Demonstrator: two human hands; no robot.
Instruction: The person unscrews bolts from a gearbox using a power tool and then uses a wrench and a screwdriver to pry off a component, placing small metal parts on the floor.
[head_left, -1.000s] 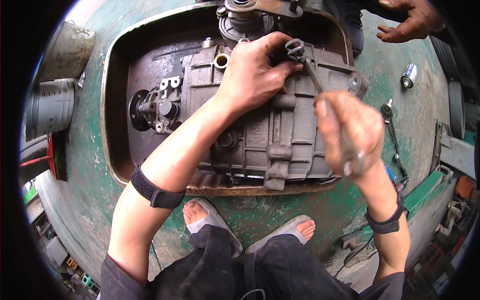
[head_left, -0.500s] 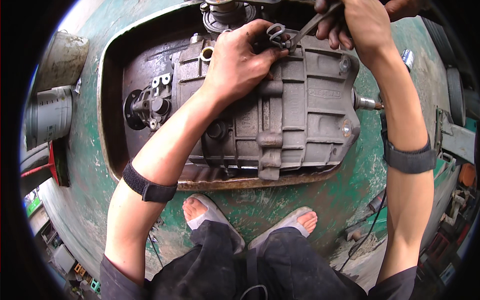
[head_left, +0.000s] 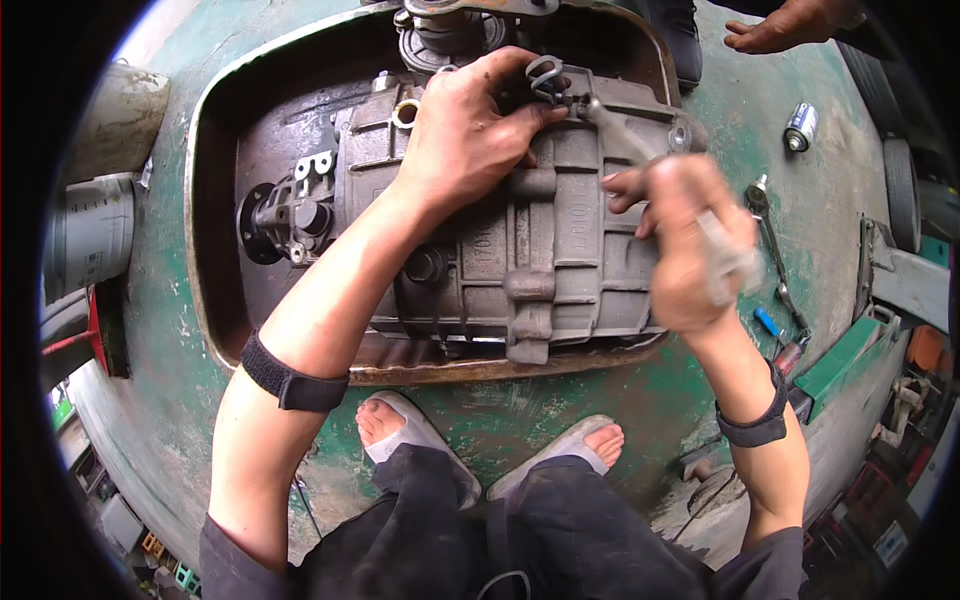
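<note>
left hand (head_left: 470,150): fingers curled down on the upper edge of the gearbox casing (head_left: 520,260), fingertips closed around a small metal bracket fitting (head_left: 548,82) at the casing's far edge, pinching it in place. right hand (head_left: 690,250): fingers closed in a fist around the handle of a wrench (head_left: 640,140); hand and handle are motion-blurred, so the grip detail is unclear.

the wrench shaft runs diagonally from the right fist up and left to the fitting, its working end meeting the fitting just beside the left fingertips. the left hand is the nearer one to that joint; the right sits at the handle's far end.

the casing lies on its side in a rusty steel tray (head_left: 215,300) on a green workbench (head_left: 170,400), long axis left to right, shaft end pointing left.

another person's hand (head_left: 785,25) rests at the top edge, well apart. a spanner (head_left: 775,250) and a small cylinder (head_left: 800,127) lie to the right.
</note>
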